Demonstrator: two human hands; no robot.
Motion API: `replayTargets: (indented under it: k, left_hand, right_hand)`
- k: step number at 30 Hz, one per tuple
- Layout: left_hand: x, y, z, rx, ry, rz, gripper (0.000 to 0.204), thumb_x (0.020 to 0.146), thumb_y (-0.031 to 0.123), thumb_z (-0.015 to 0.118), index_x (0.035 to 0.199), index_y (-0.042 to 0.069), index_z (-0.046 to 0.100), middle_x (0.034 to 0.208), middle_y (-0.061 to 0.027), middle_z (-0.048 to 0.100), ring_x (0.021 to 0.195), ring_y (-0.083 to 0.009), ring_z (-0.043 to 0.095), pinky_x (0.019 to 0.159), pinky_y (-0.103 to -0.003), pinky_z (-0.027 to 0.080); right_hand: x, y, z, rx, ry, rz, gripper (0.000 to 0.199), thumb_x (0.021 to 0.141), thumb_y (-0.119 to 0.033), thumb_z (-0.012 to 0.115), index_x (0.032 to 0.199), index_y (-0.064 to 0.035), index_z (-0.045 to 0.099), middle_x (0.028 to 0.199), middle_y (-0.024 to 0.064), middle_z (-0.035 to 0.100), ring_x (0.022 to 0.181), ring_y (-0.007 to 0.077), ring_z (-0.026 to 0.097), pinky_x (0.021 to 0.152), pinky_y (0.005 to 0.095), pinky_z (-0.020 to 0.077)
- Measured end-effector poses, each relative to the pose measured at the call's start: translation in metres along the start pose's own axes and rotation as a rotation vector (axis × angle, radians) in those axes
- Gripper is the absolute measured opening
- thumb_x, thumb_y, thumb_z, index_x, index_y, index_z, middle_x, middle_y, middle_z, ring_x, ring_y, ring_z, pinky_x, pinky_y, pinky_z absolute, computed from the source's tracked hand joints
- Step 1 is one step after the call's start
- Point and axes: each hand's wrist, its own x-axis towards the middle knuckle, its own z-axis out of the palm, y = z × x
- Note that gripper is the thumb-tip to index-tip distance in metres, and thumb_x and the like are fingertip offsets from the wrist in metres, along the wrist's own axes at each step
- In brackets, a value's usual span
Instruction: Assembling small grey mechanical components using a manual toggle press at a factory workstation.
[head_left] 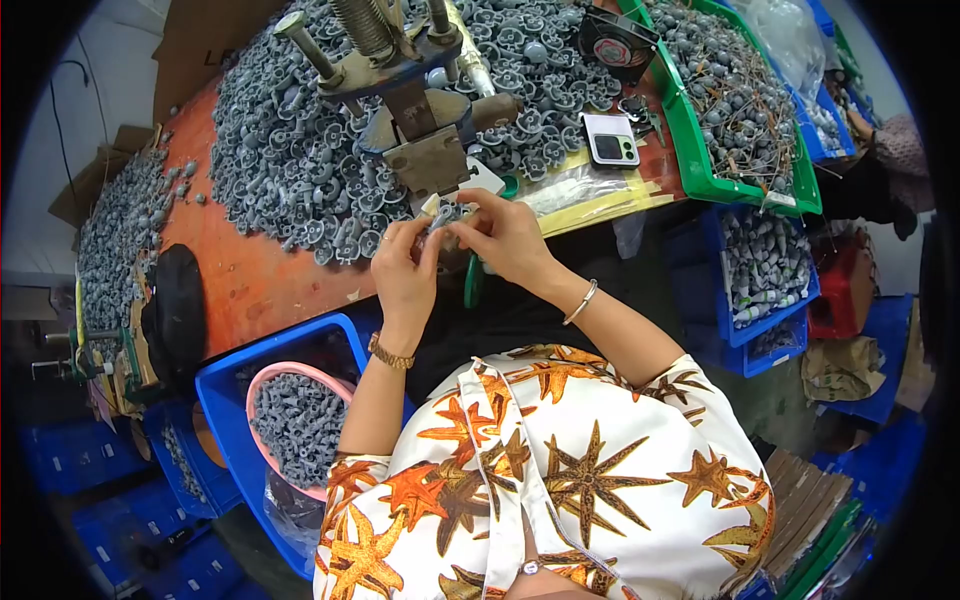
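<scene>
Both my hands meet in front of a metal hand press [425,165] at the near edge of the table. My left hand [404,262], a gold watch on its wrist, pinches a small grey plastic part [447,214] between thumb and fingers. From the other side my right hand [512,240] closes on the same part, its thumb and forefinger bent around it. Fingers cover much of the part, so its full shape is hidden. Behind the press spreads a big heap of grey round plastic pieces [290,160].
A green tray [690,165] of grey balls and thin sticks is at the right, near a flip phone [611,140] and a small fan [618,48]. Lower left, a pink basin [256,425] of grey parts stands in a blue crate [225,375]. More blue crates [770,335] stack at right.
</scene>
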Motion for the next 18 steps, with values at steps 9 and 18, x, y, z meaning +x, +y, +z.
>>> replayTargets:
  k: [9,18]
  left_hand:
    - [0.022,-0.002,0.0,0.08,-0.037,0.11,0.017,0.074,0.001,0.072,0.09,0.001,0.068,0.07,-0.0047,0.055,0.051,-0.0098,0.047,0.047,-0.025,0.037]
    - [0.017,0.002,0.005,0.202,0.05,0.112,0.018,0.071,0.004,0.074,0.088,0.004,0.069,0.068,-0.0077,0.054,0.054,-0.0158,0.049,0.051,-0.028,0.039]
  right_hand:
    - [0.0,0.002,0.004,-0.575,0.205,-0.321,0.031,0.078,-0.015,0.066,0.108,-0.0072,0.061,0.061,0.0054,0.063,0.056,0.0254,0.061,0.055,0.035,0.0454]
    - [0.057,-0.017,-0.066,0.012,0.234,-0.146,0.023,0.093,-0.018,0.054,0.102,0.0005,0.065,0.079,0.0074,0.068,0.073,0.0119,0.064,0.066,0.0262,0.0505]
